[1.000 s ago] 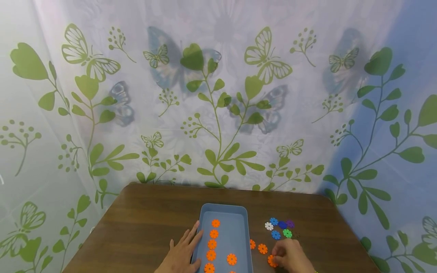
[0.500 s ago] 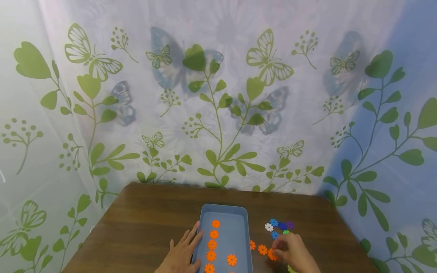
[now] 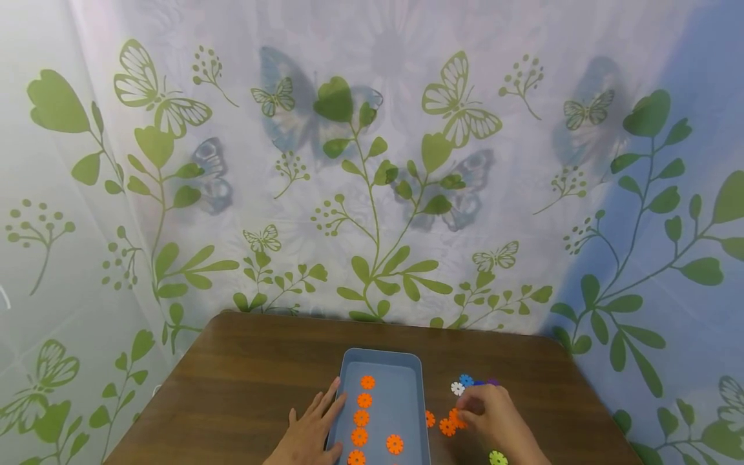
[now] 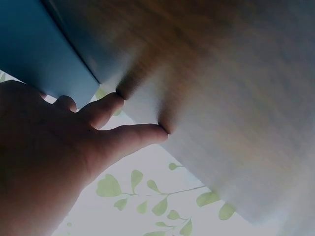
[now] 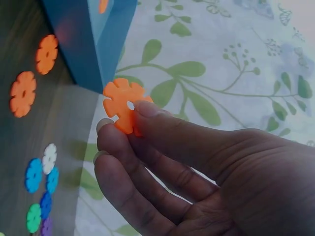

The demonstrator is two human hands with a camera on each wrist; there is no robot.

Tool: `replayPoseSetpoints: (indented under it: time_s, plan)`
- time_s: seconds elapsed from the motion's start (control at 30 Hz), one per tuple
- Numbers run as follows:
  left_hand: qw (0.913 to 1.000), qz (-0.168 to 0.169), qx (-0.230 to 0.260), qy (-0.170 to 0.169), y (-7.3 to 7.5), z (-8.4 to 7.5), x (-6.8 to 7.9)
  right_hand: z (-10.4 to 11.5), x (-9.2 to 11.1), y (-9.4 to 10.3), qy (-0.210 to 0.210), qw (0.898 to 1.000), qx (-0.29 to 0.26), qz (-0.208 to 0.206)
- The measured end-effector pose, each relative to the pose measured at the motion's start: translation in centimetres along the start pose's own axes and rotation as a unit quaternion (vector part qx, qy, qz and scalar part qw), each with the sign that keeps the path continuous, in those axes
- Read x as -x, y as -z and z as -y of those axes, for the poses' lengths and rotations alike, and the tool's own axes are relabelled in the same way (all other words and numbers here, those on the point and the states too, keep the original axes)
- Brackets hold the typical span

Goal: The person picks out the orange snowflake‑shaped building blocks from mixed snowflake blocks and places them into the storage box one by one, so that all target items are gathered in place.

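Partly hidden
We find the tray (image 3: 395, 394) cut by the head view's bottom edge, the green disc (image 5: 34, 218) hidden there behind the right hand (image 3: 494, 416), the held disc (image 5: 117, 101) partly under its thumb (image 5: 182, 135).

head view looks forward and down; nearer wrist views share tray (image 3: 401, 394).

Left hand (image 4: 64, 145) enters from the left edge, mostly in shade. Two fingers reach right, extended and spread, tips at the desk (image 4: 236, 98); dark streaks run up the wood from both tips, shadow or reflection, can't tell. Smaller fingertip bumps sit by the lower edge of the blue tray (image 4: 42, 44), upper left; contact there unclear. Desk is brown up top, washed out pale to the right. White cloth with green leaf print (image 4: 135, 206) below.
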State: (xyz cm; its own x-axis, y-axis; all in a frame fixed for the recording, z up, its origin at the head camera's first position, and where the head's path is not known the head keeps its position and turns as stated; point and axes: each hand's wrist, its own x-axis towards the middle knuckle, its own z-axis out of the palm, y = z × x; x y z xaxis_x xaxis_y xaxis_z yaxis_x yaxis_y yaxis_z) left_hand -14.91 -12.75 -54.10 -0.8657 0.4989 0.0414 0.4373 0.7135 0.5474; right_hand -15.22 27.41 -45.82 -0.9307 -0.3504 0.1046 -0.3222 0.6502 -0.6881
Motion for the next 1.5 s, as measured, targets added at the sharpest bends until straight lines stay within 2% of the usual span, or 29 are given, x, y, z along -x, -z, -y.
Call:
replayPoseSetpoints:
  time_s: [0.1, 0.27, 0.53, 0.7, 0.83, 1.13, 1.33, 1.5]
  plan:
    - [1.0, -0.004, -0.001, -0.003, -0.1, 0.1, 0.0, 0.7, -0.5, -0.1, -0.005, 1.0, 0.004, -0.003]
    - [0.9999, -0.013, -0.008, -0.008, -0.4, 0.5, 0.0, 1.6, -1.3, -0.5, 0.014, 1.0, 0.006, -0.011]
    - [1.0, 0.0, 0.002, -0.002, -0.7, 0.7, -0.1, 2.4, -2.1, -1.6, 0.034, 0.999, -0.005, -0.022]
    - [0.9999, -0.002, 0.012, 0.008, -0.8, 0.8, -0.3, 2.6, -2.9, -2.3, 0.042, 0.999, -0.032, -0.008]
    - [0.9997, 0.002, 0.017, 0.017, -0.3, 0.2, -0.3, 3.0, -3.6, -2.6, 0.043, 0.998, -0.053, 0.01]
    - [0.9997, 0.0, 0.007, 0.022, 0.0, -0.3, -0.2, 4.1, -4.8, -3.5, 0.031, 0.998, -0.049, 0.033]
    - [0.9997, 0.005, 0.0, 0.026, 0.5, -1.0, 0.0, 3.9, -5.4, -4.4, 0.048, 0.996, -0.068, 0.031]
    - [0.9997, 0.008, 0.004, 0.022, 0.5, -0.8, 0.0, 3.6, -5.8, -5.1, 0.053, 0.996, -0.064, 0.037]
